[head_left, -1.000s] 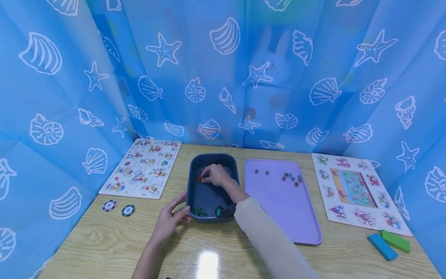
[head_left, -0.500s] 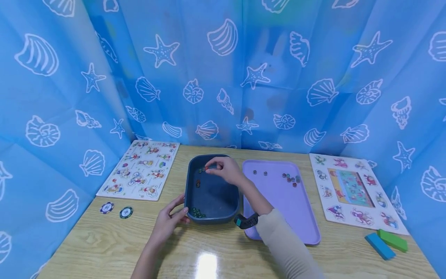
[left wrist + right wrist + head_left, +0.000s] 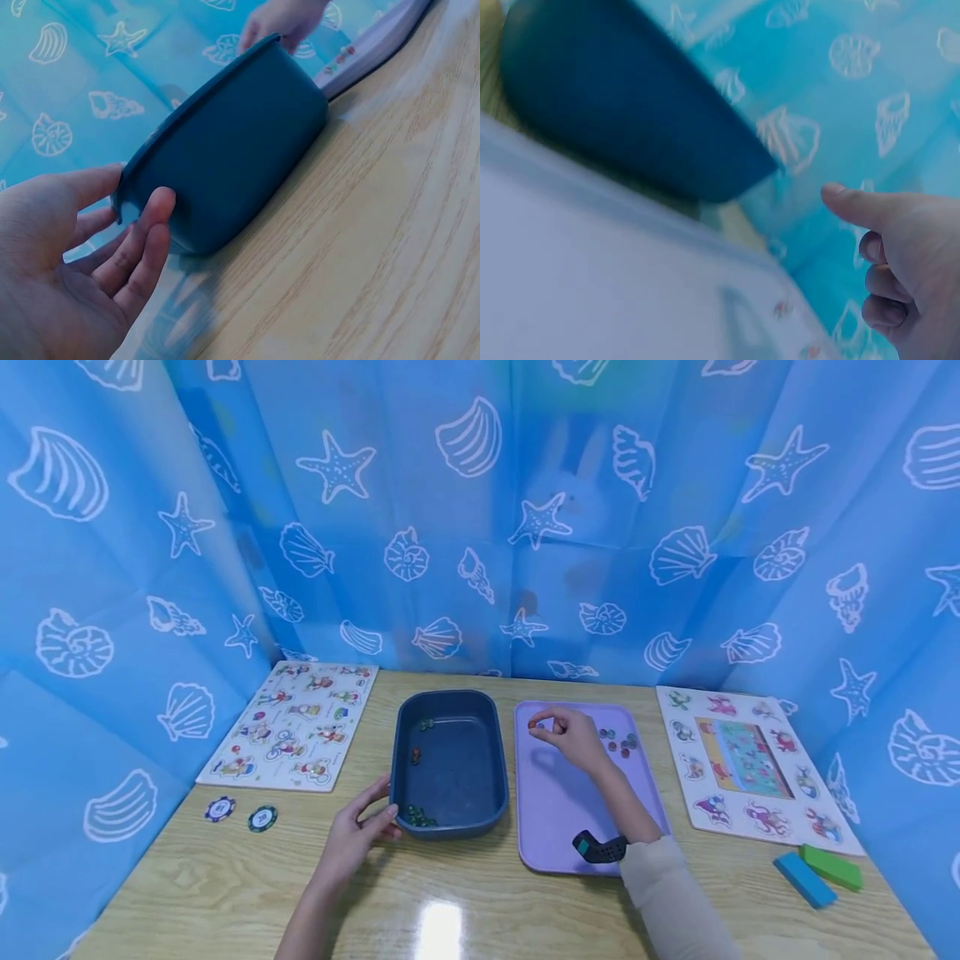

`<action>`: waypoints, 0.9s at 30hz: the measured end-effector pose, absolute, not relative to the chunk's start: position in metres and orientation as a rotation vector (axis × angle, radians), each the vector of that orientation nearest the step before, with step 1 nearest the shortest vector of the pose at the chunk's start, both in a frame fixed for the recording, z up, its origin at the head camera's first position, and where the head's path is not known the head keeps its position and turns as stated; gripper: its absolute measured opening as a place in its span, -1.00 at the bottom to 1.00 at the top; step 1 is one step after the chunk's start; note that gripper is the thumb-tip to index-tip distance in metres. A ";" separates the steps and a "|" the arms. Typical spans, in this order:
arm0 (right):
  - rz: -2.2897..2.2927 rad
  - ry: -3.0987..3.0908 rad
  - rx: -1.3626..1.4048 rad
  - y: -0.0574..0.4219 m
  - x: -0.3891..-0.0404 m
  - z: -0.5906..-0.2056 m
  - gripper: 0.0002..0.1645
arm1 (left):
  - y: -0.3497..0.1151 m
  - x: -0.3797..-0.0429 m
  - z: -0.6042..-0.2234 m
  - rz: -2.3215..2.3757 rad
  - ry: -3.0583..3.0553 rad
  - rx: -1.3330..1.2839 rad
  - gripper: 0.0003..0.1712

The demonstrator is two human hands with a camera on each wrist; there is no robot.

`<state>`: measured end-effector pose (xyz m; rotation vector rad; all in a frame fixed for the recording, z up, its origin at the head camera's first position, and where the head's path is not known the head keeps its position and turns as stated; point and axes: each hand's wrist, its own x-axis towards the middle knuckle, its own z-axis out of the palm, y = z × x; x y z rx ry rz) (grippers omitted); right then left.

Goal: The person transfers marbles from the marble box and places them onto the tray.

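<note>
My left hand [image 3: 356, 829] grips the near left corner of a dark blue plastic tub [image 3: 450, 835], thumb at the rim and fingers outside, as the left wrist view also shows. Green marbles [image 3: 416, 816] gather in the tub's near left corner, with orange marbles [image 3: 416, 756] and more green marbles [image 3: 427, 724] farther back. Over the far left part of a purple tray [image 3: 551, 827], my right hand [image 3: 577, 739] pinches an orange marble [image 3: 532, 724] between thumb and index finger. Several marbles [image 3: 625, 752] sit at the tray's far right. The right wrist view hides the pinched marble.
A peg puzzle board [image 3: 288, 727] and two poker chips [image 3: 220, 809] lie at the left. To the right are a sea-animal puzzle board [image 3: 757, 768], a blue block [image 3: 805, 880] and a green block [image 3: 831, 867]. A shell-patterned blue curtain [image 3: 480, 527] borders the table.
My right hand has picked an orange marble from the tub and carried it right, over the tray. My left hand stays at the tub's corner. The head view has shifted slightly.
</note>
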<state>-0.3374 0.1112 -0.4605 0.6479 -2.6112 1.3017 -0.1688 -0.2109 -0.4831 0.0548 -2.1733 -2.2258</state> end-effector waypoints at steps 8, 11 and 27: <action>1.169 -2.737 0.589 0.136 -0.339 -0.490 -0.83 | -0.209 -0.169 -0.486 -2.247 -2.160 0.059 -0.44; 1.156 -2.750 0.590 0.139 -0.339 -0.497 -0.85 | -0.209 -0.170 -0.486 -2.237 -2.166 0.055 -0.44; 1.144 -2.781 0.600 0.140 -0.336 -0.503 -0.83 | -0.209 -0.169 -0.487 -2.201 -2.196 0.084 -0.42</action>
